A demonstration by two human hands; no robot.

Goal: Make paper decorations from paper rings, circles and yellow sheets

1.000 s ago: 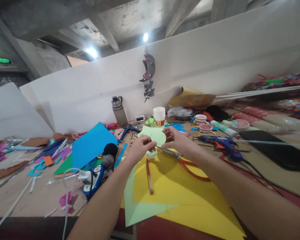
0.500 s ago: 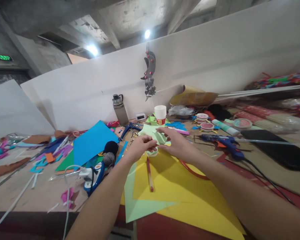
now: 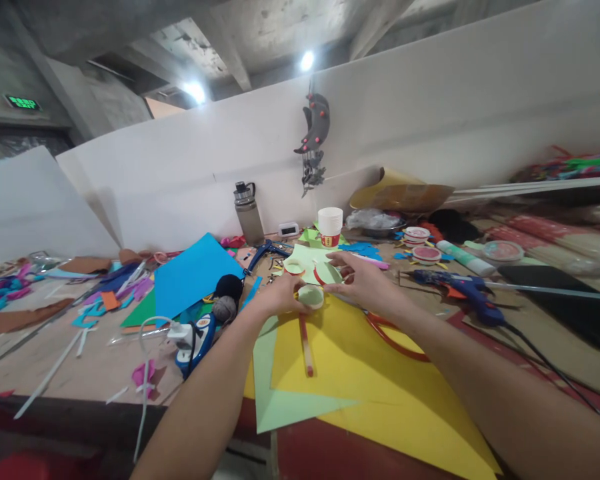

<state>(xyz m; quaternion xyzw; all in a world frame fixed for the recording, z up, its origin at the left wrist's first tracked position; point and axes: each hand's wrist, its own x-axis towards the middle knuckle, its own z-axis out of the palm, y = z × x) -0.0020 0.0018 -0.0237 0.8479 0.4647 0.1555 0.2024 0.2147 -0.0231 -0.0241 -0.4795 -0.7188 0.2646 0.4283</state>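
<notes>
My left hand (image 3: 279,301) is closed round a small pale green round cup or roll (image 3: 311,295) that rests at the top of a yellow sheet (image 3: 380,393). Just right of it, my right hand (image 3: 363,285) pinches a light green paper disc (image 3: 329,273) above that roll. A small red-rimmed cup (image 3: 294,267) stands a little beyond my left hand. A red pencil (image 3: 306,345) lies on the yellow sheet below the roll. Orange-handled scissors (image 3: 393,335) lie partly hidden under my right wrist.
A light green sheet (image 3: 280,400) lies under the yellow one. A blue sheet (image 3: 193,275), two yarn balls (image 3: 226,297) and a blue-white device with a cable (image 3: 195,337) are at the left. A blue glue gun (image 3: 473,293), a paper cup (image 3: 330,227) and a water bottle (image 3: 247,213) stand further back.
Both hands have come down from holding the green disc together. My left hand now grips the small round roll on the table, and my right hand alone keeps the disc.
</notes>
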